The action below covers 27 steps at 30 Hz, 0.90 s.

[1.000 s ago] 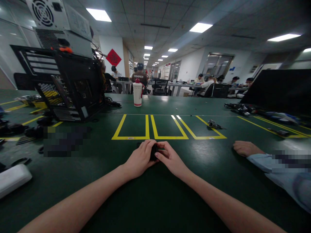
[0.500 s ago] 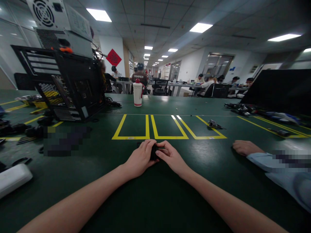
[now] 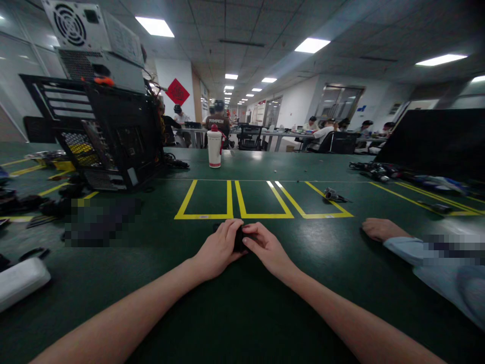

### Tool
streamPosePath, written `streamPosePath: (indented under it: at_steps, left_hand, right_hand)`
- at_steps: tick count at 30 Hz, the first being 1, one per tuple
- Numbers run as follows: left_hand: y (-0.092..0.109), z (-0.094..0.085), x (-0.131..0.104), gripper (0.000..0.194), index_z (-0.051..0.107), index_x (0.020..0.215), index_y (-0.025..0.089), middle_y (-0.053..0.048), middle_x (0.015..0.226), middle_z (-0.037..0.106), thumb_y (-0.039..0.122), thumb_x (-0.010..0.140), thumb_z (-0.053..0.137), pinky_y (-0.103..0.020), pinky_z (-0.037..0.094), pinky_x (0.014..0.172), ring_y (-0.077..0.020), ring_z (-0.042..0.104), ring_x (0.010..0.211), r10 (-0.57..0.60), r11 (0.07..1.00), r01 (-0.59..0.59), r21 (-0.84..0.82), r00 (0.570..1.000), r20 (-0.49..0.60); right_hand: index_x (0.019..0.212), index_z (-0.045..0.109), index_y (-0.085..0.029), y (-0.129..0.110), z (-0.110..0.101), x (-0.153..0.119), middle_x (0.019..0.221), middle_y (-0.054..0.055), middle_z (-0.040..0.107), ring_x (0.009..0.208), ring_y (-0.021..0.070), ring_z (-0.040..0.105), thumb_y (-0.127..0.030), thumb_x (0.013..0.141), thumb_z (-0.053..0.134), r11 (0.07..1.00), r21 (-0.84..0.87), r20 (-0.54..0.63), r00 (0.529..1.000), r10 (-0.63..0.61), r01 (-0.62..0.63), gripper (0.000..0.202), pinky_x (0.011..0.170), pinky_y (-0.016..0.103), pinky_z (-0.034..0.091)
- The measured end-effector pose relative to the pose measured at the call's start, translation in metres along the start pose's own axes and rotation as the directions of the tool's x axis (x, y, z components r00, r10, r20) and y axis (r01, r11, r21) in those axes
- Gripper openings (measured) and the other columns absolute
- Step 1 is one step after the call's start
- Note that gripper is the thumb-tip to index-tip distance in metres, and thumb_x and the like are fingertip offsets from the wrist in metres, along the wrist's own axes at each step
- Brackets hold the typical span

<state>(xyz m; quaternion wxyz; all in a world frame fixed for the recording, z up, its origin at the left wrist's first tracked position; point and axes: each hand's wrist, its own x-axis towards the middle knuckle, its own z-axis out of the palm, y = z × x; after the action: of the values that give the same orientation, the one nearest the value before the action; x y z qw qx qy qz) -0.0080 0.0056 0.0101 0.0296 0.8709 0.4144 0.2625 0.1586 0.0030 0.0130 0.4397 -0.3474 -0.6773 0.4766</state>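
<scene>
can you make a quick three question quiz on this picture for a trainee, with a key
1. What is between the left hand and right hand, with fingers of both on it?
A) a white cable
B) a small dark object
C) a red box

2. True or false: the white bottle with the red lid stands upright on the green table.

3. Fill in: the co-worker's sleeve at the right is light ____.

Key: 1. B; 2. true; 3. blue.

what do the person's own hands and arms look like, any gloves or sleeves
The left hand and right hand are ungloved, with no watch or bracelet in view. The left forearm and right forearm are bare to the picture's edge, with no sleeve or marking showing.
</scene>
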Motion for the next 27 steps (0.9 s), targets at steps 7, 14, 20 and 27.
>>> streamPosePath:
  at_steps: [7,14,20,27]
  left_hand:
    - [-0.0001,0.0004,-0.0001,0.062,0.018,0.123,0.023,-0.009,0.124,0.037,0.028,0.075,0.056,-0.044,0.045,0.085,-0.0263,0.043,0.112,-0.008,1.000,0.008,0.016,1.000,0.008]
    - [0.0007,0.0001,-0.0006,0.063,0.020,0.123,0.021,-0.010,0.124,0.037,0.022,0.073,0.059,-0.041,0.042,0.090,-0.0249,0.042,0.113,-0.004,1.000,0.004,0.022,1.000,0.005]
    - [0.0013,-0.0004,-0.0001,0.062,0.020,0.123,0.022,-0.008,0.123,0.038,0.026,0.074,0.059,-0.040,0.044,0.088,-0.0233,0.043,0.112,0.001,1.000,-0.001,0.001,1.000,-0.010]
    - [-0.0004,-0.0001,-0.0008,0.063,0.018,0.124,0.023,-0.009,0.126,0.036,0.025,0.075,0.057,-0.043,0.042,0.088,-0.0247,0.041,0.114,-0.005,1.000,0.005,-0.015,1.000,0.014]
  right_hand:
    - [0.102,0.047,-0.021,-0.0014,0.0003,0.0033,0.107,0.004,0.050,0.103,0.0181,0.051,-0.020,0.076,0.052,0.997,0.018,0.007,0.997,0.081,-0.081,0.026,0.089,0.037,0.043]
    - [0.098,0.049,-0.023,-0.0025,-0.0012,-0.0031,0.105,0.001,0.050,0.108,0.0160,0.047,-0.017,0.073,0.056,1.000,0.026,0.049,0.999,-0.006,0.005,0.027,0.096,0.035,0.037]
    - [0.092,0.051,-0.021,-0.0008,-0.0003,-0.0006,0.103,0.002,0.051,0.103,0.0171,0.051,-0.020,0.077,0.051,1.000,0.016,-0.022,1.000,0.012,-0.012,0.015,0.090,0.036,0.043]
    - [0.103,0.047,-0.023,-0.0004,-0.0009,-0.0024,0.109,0.002,0.049,0.107,0.0162,0.049,-0.017,0.077,0.051,0.999,-0.033,0.027,0.999,0.029,-0.028,0.027,0.093,0.035,0.041]
